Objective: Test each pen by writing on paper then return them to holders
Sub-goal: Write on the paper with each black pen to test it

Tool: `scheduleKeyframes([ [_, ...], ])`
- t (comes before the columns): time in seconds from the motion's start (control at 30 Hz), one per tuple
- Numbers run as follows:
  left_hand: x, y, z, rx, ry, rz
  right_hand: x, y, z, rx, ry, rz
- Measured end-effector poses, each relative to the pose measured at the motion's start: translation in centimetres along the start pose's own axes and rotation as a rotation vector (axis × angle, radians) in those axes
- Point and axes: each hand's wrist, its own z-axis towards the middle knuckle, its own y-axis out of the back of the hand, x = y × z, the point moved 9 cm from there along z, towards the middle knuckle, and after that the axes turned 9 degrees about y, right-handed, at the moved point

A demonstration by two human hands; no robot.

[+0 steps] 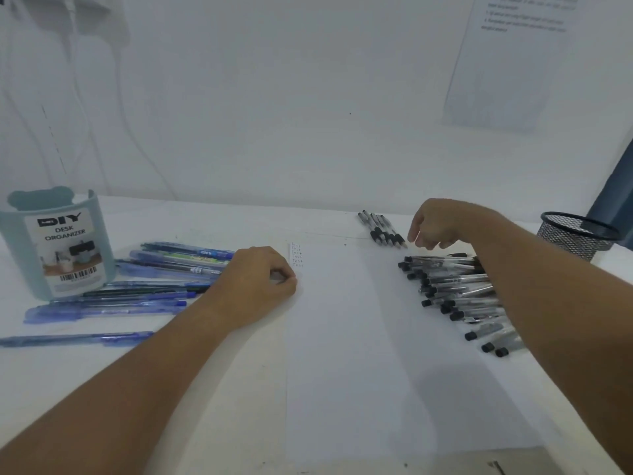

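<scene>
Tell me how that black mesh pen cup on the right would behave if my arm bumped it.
The mesh cup looks empty and wire-thin, so probably light and likely to slide or tip. It stands near the table's right edge, beside the right hand's forearm, so it might fall.

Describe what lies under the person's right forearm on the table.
The right forearm crosses a pile of black-capped pens lying on the white paper. Cap ends show to its left; the barrels' far ends are covered by the arm.
</scene>
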Motion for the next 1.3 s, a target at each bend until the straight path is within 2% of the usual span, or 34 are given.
scheduleKeyframes([
  [0.1,0.0,0.0,0.0,-0.001,-0.003,-0.001,0.2,-0.1,-0.8,0.121,-0.014,-0.084],
  [0.27,0.0,0.1,-0.2,0.0,-0.001,-0.01,0.5,-1.1,-0.9,0.192,0.002,-0.201],
  [1.3,0.1,0.2,-0.2,-0.004,-0.002,-0.031,0.9,-0.8,-0.9,0.09,0.199,-0.237],
])
